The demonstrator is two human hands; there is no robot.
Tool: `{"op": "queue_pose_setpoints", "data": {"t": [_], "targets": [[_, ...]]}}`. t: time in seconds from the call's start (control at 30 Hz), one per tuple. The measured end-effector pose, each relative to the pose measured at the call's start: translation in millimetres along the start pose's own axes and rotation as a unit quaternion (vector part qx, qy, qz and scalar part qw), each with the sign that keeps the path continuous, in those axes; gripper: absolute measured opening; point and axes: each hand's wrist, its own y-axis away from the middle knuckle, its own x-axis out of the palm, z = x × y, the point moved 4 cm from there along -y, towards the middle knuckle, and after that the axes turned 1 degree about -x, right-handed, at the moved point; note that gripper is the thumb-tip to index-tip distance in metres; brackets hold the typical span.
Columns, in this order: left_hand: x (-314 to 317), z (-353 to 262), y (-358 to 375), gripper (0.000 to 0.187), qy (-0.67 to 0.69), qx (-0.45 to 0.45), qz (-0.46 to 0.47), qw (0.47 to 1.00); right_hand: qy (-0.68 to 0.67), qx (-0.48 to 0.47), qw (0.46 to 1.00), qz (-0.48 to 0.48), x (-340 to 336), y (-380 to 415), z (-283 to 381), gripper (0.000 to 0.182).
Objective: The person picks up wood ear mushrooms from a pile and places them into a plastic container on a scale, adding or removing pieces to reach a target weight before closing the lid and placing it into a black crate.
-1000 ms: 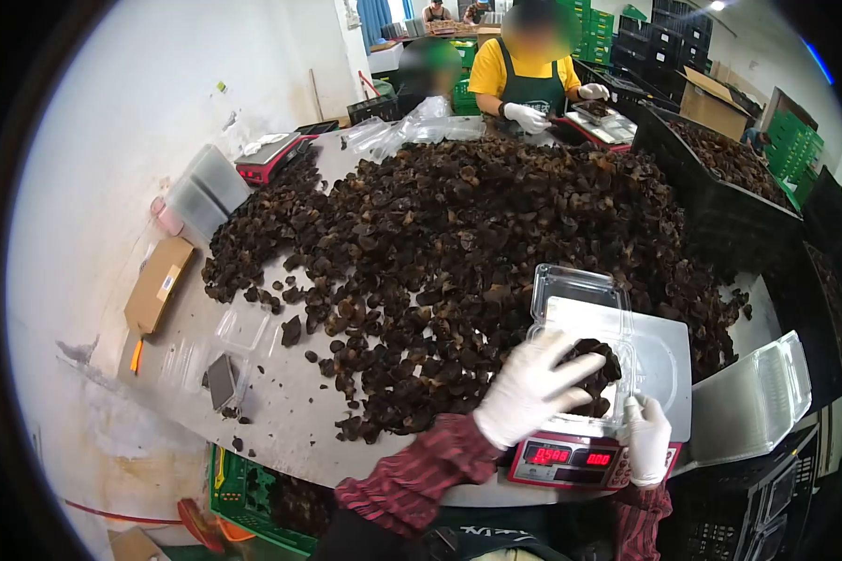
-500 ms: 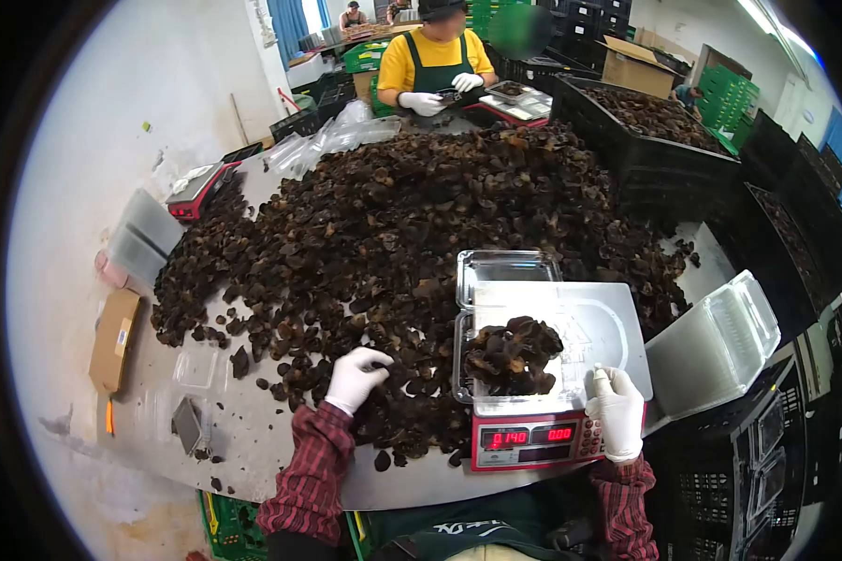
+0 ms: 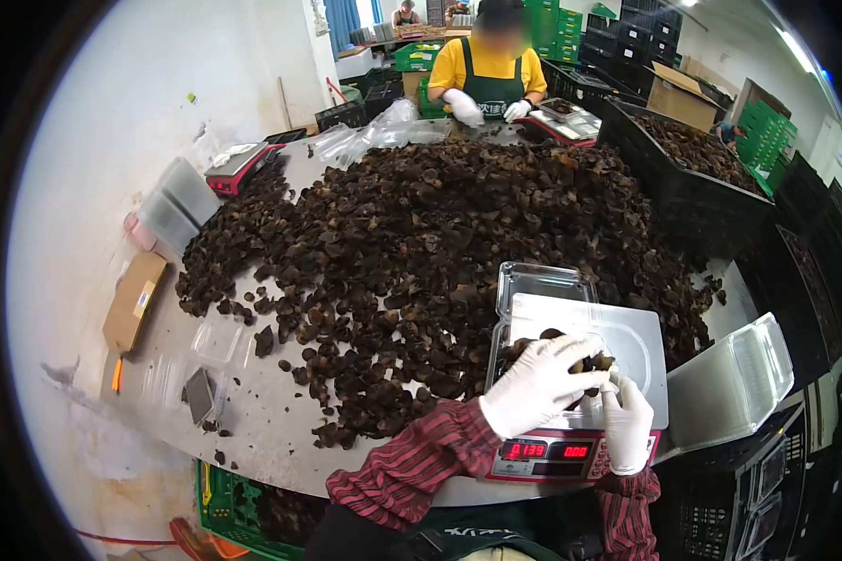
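Note:
My left hand (image 3: 538, 385), in a white glove, reaches over the clear plastic clamshell box (image 3: 498, 351) on the scale, its fingers bent around dark wood ear mushrooms (image 3: 601, 363). Much of the box's filling is hidden beneath that hand. At the box's right side is my right hand (image 3: 629, 425), also gloved, its fingers drawn together close to the left fingertips; what they hold, if anything, cannot be made out. The red scale (image 3: 580, 449) with a pale platform (image 3: 641, 341) reads 0.139 and 0.00. The box's lid (image 3: 544, 280) lies open at the back.
A broad pile of wood ear mushrooms (image 3: 421, 224) covers much of the metal table (image 3: 281, 421). Stacked clear boxes (image 3: 734, 379) lean at the right. Black crates (image 3: 674, 178) border that side. A co-worker (image 3: 491, 70) in a yellow shirt stands across the table. A green crate (image 3: 220, 505) sits below.
My left hand has moved right from the pile to the box on the scale. The reading went from 0.140 to 0.139. The whole view has shifted, with things appearing farther right.

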Motion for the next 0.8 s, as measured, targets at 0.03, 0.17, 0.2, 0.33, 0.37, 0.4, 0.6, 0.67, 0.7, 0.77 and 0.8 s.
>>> {"op": "queue_pose_setpoints", "data": {"t": [0.03, 0.17, 0.2, 0.33, 0.37, 0.4, 0.6, 0.67, 0.7, 0.77, 0.8], "targets": [[-9.6, 7.8, 0.7, 0.027, 0.05, -0.022, -0.014, 0.998, -0.037, 0.043, 0.998, 0.014, 0.5, 0.2, 3.7, 0.023], [-34.5, 74.2, 49.8, 0.024, -0.02, -0.169, -0.039, 0.985, -0.008, -0.073, 0.995, -0.074, -6.8, -0.9, -6.4, 0.019], [-28.5, 102.5, 74.5, 0.026, -0.033, -0.229, -0.017, 0.973, -0.005, -0.068, 0.994, -0.08, -9.0, -0.8, -9.3, 0.019], [1.6, 157.9, 149.8, 0.035, -0.124, -0.293, 0.151, 0.936, -0.142, 0.08, 0.985, -0.063, -7.7, -0.4, -22.9, 0.018], [10.6, 172.1, 164.8, 0.029, -0.076, -0.297, 0.133, 0.942, -0.158, 0.086, 0.982, -0.054, -7.1, -0.1, -22.6, 0.019], [11.0, 174.5, 166.3, 0.023, -0.028, -0.3, 0.115, 0.946, -0.175, 0.092, 0.979, -0.045, -6.7, 0.4, -23.0, 0.019], [-24.8, 180.0, 163.4, 0.012, 0.074, -0.402, -0.063, 0.91, -0.132, 0.092, 0.986, -0.046, -15.2, -5.8, -30.3, 0.021], [-40.4, 167.8, 143.0, 0.011, 0.164, -0.411, -0.12, 0.889, -0.065, 0.059, 0.996, -0.032, -12.6, -13.3, -30.7, 0.02], [-49.5, 151.8, 123.3, 0.01, 0.199, -0.393, -0.134, 0.888, -0.004, 0.026, 0.999, -0.037, -10.1, -18.3, -29.8, 0.024], [-57.6, 111.7, 80.1, 0.009, 0.221, -0.35, -0.147, 0.898, 0.118, -0.064, 0.99, -0.046, -5.6, -29.1, -15.8, 0.034], [-56.1, 94.1, 62.3, 0.009, 0.223, -0.334, -0.141, 0.905, 0.165, -0.133, 0.976, -0.056, 1.0, -34.9, -15.8, 0.038]]}}
